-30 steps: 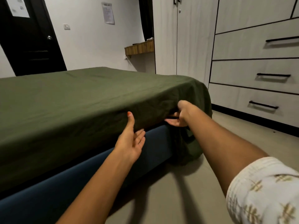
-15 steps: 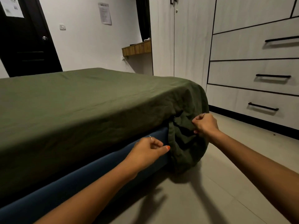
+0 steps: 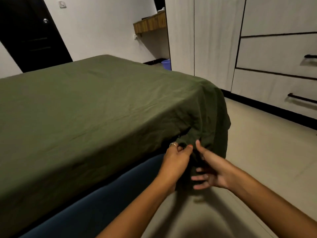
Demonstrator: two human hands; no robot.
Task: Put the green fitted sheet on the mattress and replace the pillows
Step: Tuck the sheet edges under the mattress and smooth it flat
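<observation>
Nearest to the camera, two bare forearms reach forward over the pale floor (image 3: 257, 152). The left hand (image 3: 176, 157) pinches a fold of the green fitted sheet (image 3: 103, 109) between thumb and fingers, at the near corner of the bed. A ring shows on one finger. The right hand (image 3: 211, 174) is just beside it, fingers spread wide, palm turned to the hanging cloth; it touches the cloth but holds nothing firmly.

The sheet covers the whole top of the mattress and falls over the near side. At the corner it hangs in a loose bunch that reaches almost to the floor. Under the sheet's lower edge the dark blue bed base (image 3: 103, 203) is bare along the near side. The mattress itself is hidden under the sheet.

To the right of the corner the floor is free as far as the drawer unit (image 3: 277, 54), which is cut off by the picture's edge. Behind the bed a narrow passage leads past the wardrobe (image 3: 181, 40) to a small blue bin (image 3: 166, 63), half hidden by the bed. Farther are a wooden shelf (image 3: 151, 23) and a black door (image 3: 30, 31), its top cut off.
</observation>
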